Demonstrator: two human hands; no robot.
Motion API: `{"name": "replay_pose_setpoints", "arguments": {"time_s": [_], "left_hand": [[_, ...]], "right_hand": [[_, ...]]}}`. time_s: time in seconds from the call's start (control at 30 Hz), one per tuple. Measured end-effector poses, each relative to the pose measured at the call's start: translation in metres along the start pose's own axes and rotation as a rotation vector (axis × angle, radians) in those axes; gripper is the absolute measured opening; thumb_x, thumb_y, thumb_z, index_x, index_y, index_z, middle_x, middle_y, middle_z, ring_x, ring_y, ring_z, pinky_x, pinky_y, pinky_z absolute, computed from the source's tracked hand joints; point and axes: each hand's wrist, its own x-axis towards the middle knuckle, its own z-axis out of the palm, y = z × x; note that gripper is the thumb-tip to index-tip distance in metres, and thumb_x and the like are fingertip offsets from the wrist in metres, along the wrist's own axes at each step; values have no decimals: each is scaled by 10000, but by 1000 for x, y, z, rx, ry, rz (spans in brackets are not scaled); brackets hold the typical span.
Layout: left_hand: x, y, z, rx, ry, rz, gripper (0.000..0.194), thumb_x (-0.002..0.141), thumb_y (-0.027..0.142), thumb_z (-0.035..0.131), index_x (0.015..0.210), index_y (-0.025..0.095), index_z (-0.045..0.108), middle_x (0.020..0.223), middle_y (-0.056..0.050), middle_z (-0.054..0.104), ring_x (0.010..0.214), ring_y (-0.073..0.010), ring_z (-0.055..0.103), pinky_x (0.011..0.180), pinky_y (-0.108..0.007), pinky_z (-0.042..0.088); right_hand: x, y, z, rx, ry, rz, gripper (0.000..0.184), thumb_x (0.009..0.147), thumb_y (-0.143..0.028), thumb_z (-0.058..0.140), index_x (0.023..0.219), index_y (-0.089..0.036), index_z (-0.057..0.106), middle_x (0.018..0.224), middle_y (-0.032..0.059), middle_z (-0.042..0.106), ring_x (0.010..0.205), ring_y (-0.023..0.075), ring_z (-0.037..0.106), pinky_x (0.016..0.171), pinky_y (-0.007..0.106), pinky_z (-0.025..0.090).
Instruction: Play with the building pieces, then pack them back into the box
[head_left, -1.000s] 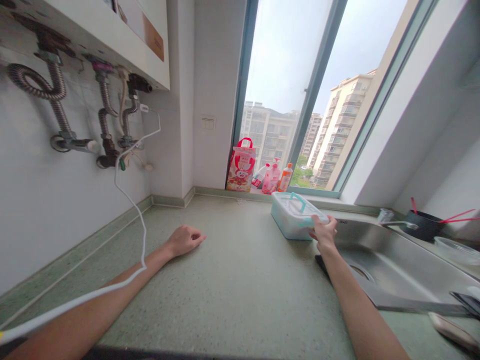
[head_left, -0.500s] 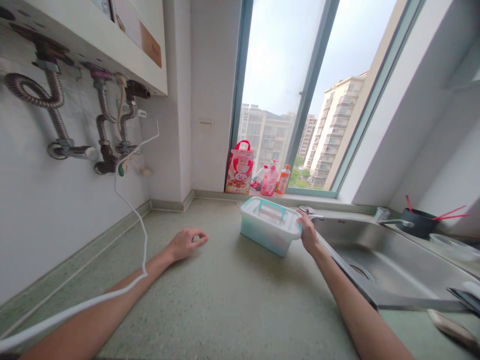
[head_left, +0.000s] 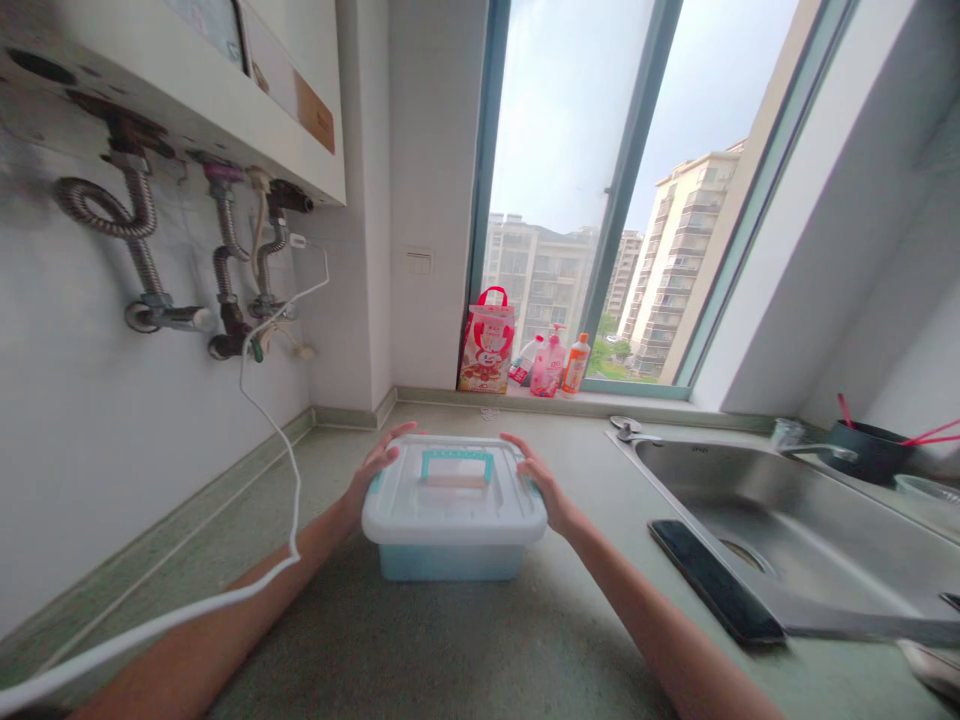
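The lidded box [head_left: 454,515], on or just above the counter [head_left: 585,455], is held with its long axis seemingly crosswise, its opposite ends gripped by the curved fingers [head_left: 394,433] of the left hand [head_left: 366,482] and the right hand [head_left: 551,492], neither being clearly nearer.

Scanning for print, and not a word comes up readable! Straight beyond the grip of the left hand [head_left: 375,468] and right hand [head_left: 541,485], the red-and-pink pack [head_left: 489,352] carries characters, far too small. Just right of it, the pink pump bottle [head_left: 553,368] shows blurred lettering. Right of the grip, the sink [head_left: 700,450] bears a dark, illegible mark. Up left, the brown panel [head_left: 313,112]: only faint traces.
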Motion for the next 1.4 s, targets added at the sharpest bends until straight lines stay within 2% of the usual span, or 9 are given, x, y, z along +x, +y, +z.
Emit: {"name": "replay_pose_setpoints", "arguments": {"time_s": [0.13, 0.33, 0.43, 0.5, 0.57, 0.73, 1.0, 1.2, 1.4], "left_hand": [[-15, 9, 9, -153, -18, -75, 683, 820, 324, 721, 1476, 294, 533, 1537, -111, 562, 1241, -367, 659, 954, -458, 590], [-8, 8, 16, -248, 5, -70, 606, 694, 253, 744, 1290, 259, 637, 1451, -87, 638, 1201, -348, 679, 937, -422, 590], [-7, 8, 20, -290, 1, -75, 587, 680, 236, 739, 1258, 254, 640, 1437, -87, 649, 1210, -350, 678, 982, -454, 571], [-9, 9, 22, -311, -10, -76, 578, 689, 227, 724, 1260, 256, 637, 1436, -84, 649, 1224, -351, 673, 1028, -489, 548], [-10, 10, 23, -326, -23, -77, 568, 692, 220, 715, 1254, 253, 639, 1428, -83, 654, 1237, -352, 669, 1061, -509, 530], [-10, 11, 21, -331, -42, -86, 551, 698, 227, 719, 1242, 258, 636, 1415, -73, 664, 1222, -340, 678, 1030, -472, 548], [-8, 7, 18, -318, -38, -64, 539, 713, 239, 715, 1248, 253, 645, 1403, -80, 674, 1218, -337, 680, 1045, -462, 532], [-5, 5, 13, -358, -88, -16, 453, 687, 272, 690, 1137, 224, 674, 1356, -90, 695, 1216, -365, 678, 1066, -503, 515], [-10, 8, 12, -326, -77, -47, 561, 726, 305, 652, 1280, 219, 661, 1228, -83, 742, 1075, -314, 720, 944, -406, 559]], "right_hand": [[-5, -13, -3, -41, 23, 30, 628, 766, -406, 572, 1361, -244, 690, 1432, 50, 658, 1396, 343, 499, 1227, 479, 325], [-1, -15, -12, -85, -27, 4, 614, 762, -395, 569, 1342, -255, 716, 1467, 42, 656, 1449, 342, 475, 1264, 501, 268], [-3, -8, -15, -63, -29, 13, 640, 760, -388, 582, 1368, -232, 705, 1407, 66, 695, 1347, 338, 564, 1184, 480, 392], [-8, -2, -17, 6, -61, 39, 713, 776, -383, 568, 1465, -209, 631, 1261, 78, 753, 1134, 307, 671, 1034, 442, 511], [-15, 5, -18, 33, -109, 50, 720, 810, -380, 565, 1506, -201, 584, 1110, 64, 779, 934, 267, 694, 896, 391, 553], [-23, 20, -22, -110, -176, 5, 398, 903, -429, 537, 1058, -159, 785, 957, 79, 768, 903, 272, 658, 796, 338, 518], [-16, 15, -26, -162, -207, 30, 434, 905, -525, 523, 881, -168, 769, 905, 72, 748, 916, 273, 638, 831, 350, 510], [-16, 11, -22, -177, -195, 43, 505, 925, -584, 521, 938, -158, 793, 941, 87, 767, 961, 298, 663, 865, 379, 525], [-14, 14, -34, -335, -182, -17, 497, 987, -509, 485, 1281, -198, 736, 1177, 102, 775, 1044, 284, 694, 936, 403, 552]]}}
